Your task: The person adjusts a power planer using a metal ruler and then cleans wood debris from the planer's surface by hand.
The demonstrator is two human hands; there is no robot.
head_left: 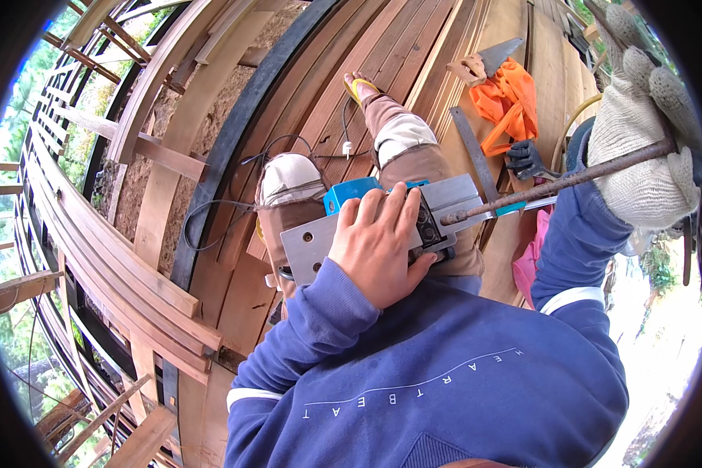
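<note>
An upturned electric planer [456, 193], blue-bodied with flat silver sole plates, rests across my lap. My left hand [376, 242] is bare and lies over its middle, fingers and thumb gripping it beside the dark cutter slot. My right hand [639, 152], in a thick off-white knitted glove, is closed round a rusty metal rod [554, 186] at the right. The rod slants down to the left, its tip at the planer's dark middle; whether it touches cannot be made out. The glove and the picture's rim hide part of the rod.
A handsaw [491, 59], an orange cloth or bag [511, 105] and a flat metal bar [473, 152] lie on the boards ahead. A black cable [214, 204] loops at the left. Stacked timbers [125, 273] and an open wooden frame stand farther left.
</note>
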